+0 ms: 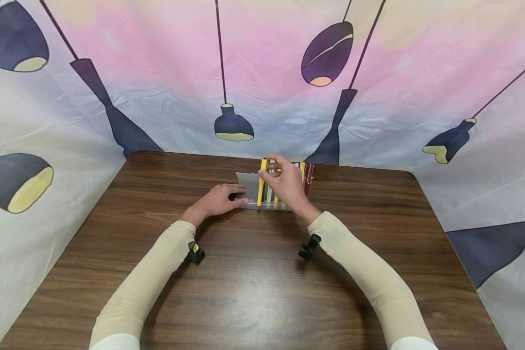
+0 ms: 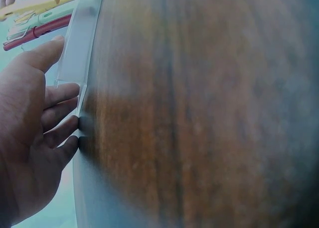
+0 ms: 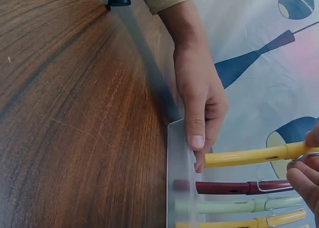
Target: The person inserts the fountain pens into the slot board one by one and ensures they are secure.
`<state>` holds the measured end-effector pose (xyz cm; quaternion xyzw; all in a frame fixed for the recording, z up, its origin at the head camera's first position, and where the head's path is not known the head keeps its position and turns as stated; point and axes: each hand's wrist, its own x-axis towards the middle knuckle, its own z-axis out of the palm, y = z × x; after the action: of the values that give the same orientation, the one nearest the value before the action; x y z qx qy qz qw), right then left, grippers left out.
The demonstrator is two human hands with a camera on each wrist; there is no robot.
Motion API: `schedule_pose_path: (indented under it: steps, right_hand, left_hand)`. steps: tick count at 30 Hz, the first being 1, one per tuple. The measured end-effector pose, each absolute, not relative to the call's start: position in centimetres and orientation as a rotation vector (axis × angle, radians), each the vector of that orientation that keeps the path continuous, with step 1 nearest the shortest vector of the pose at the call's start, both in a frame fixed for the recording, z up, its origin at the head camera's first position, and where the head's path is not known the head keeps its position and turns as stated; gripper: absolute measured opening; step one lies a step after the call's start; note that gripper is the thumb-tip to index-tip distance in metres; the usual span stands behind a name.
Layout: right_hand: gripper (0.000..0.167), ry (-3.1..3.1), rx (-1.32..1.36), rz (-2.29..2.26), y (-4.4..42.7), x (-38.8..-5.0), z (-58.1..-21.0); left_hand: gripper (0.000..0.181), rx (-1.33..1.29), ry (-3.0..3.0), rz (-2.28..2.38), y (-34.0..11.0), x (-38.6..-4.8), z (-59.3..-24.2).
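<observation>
Between the thumb and fingers of my right hand [image 1: 285, 183], a yellow pen [image 1: 261, 187] is pinched near its capped end. It slants over a clear plastic pen tray [image 1: 248, 183] at the table's far side. Straight fingers of my left hand [image 1: 220, 200] rest at the tray's left side, the thumb touching its front edge. In the right wrist view, a dark red pen [image 3: 224, 188], a pale green pen [image 3: 234, 206] and another yellow pen [image 3: 264, 222] lie side by side in the tray, below the held one. My right hand partly covers the row in the head view.
A brown wood-grain table [image 1: 253, 282] lies under the tray. Behind its far edge hangs a cloth backdrop [image 1: 170, 97] printed with lamps. Small black cameras sit on both wrists, over cream sleeves [image 1: 358, 272].
</observation>
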<state>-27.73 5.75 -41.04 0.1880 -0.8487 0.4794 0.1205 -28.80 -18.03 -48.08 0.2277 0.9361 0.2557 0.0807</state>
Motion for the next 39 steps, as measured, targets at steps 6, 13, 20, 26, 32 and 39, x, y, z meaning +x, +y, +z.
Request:
schedule_pose_path:
  steps: [6,13,20,26,32,39]
  right_hand:
    - [0.039,-2.430,0.539,1.441,5.3,-28.1,-41.6]
    - [0.038,-2.398,0.522,1.483,4.9,-28.6,-42.3]
    - [0.038,-2.425,0.518,1.429,4.6,-28.9,-42.9]
    - [0.039,-2.454,0.537,1.397,4.4,-28.9,-43.2]
    - [0.036,-2.448,0.580,1.341,4.1,-28.8,-43.6]
    - [0.032,-2.458,0.566,1.295,3.9,-28.6,-43.9]
  left_hand:
    - [0.065,0.668,2.797,0.768,-18.0,-28.8,-48.1]
    - [0.066,0.663,2.793,0.770,-18.1,-28.9,-48.2]
    - [0.066,0.670,2.782,0.782,-18.1,-28.8,-48.0]
    - [0.066,0.673,2.781,0.774,-18.1,-28.8,-47.9]
    - [0.066,0.675,2.780,0.770,-18.0,-28.7,-47.9]
    - [0.064,0.683,2.778,0.769,-18.0,-28.7,-47.8]
